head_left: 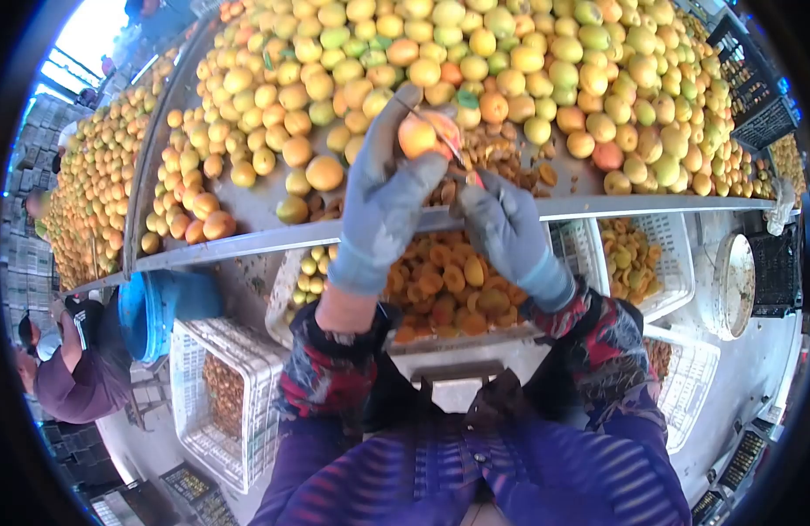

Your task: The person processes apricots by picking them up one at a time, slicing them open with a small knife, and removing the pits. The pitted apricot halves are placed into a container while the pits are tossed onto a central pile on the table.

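Observation:
My left hand (380,197), in a grey-blue glove, is closed around an orange-red apricot (415,138) just above the table's front edge. My right hand (507,226), gloved alike, grips a small knife (449,144) whose thin blade lies across the apricot. Whether the blade has cut into the fruit is hard to tell. A bit of red, perhaps the handle, shows by the right fingers. Behind the hands lies a heap of brown pits (510,167). Below them, a crate holds apricot halves (453,279).
A large heap of whole apricots (475,66) covers the metal table (265,207). White crates (184,386) stand below, some with pits or fruit. A blue barrel (140,316) is at left, a white bucket (729,285) at right. Another person (85,368) sits at far left.

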A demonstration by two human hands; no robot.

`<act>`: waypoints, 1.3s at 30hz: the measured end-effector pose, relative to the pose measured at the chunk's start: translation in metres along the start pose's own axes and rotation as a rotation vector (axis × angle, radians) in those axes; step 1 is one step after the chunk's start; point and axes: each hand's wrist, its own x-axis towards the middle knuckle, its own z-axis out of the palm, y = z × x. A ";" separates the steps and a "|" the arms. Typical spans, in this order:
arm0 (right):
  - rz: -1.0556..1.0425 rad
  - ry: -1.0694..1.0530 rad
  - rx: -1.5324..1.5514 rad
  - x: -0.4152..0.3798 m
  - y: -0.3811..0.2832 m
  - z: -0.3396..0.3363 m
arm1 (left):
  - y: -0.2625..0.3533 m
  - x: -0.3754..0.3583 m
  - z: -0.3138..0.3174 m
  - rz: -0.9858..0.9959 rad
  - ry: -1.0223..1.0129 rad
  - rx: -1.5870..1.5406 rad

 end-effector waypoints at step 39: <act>-0.141 -0.012 -0.186 0.006 0.012 0.000 | 0.013 -0.006 0.003 -0.033 0.075 0.373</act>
